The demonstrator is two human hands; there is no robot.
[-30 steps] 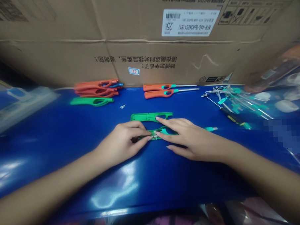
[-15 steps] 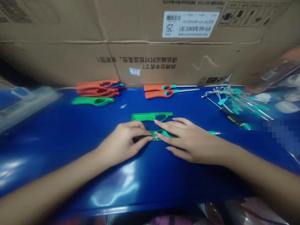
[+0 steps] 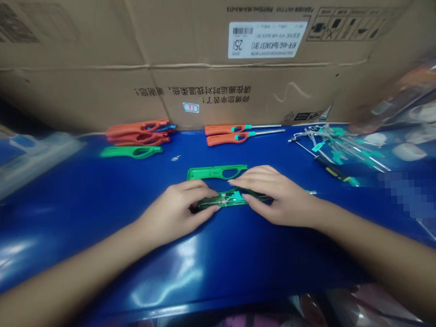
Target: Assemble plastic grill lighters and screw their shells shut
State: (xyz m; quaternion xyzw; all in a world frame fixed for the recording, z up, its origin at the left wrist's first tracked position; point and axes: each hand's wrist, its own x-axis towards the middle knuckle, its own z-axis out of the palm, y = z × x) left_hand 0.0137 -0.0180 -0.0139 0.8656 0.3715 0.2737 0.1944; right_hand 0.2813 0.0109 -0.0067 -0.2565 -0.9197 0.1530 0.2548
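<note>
An opened green lighter (image 3: 225, 200) with a long metal tube lies on the blue table, its inner parts exposed. My left hand (image 3: 182, 206) is closed around its handle end, thumb on the near side and fingers on the far side. At the trigger end my right hand (image 3: 277, 194) grips the lighter between thumb and fingers, hiding much of the tube. Just behind it lies a separate green half shell (image 3: 207, 173), hollow side up, apart from the lighter; the right fingers come close to its right end.
Orange shells (image 3: 137, 133) and a green shell (image 3: 131, 151) lie at the back left, near small metal pins (image 3: 176, 158). Two orange lighters (image 3: 227, 138) rest against the cardboard box (image 3: 183, 39). Right of them are a tangle of teal tube parts (image 3: 338, 144) and a screwdriver (image 3: 334, 170).
My right hand has drawn its spread fingers together and shifted from the lighter's middle toward the tube end, uncovering the teal trigger. My left hand stays on the handle. The camera view has shifted slightly.
</note>
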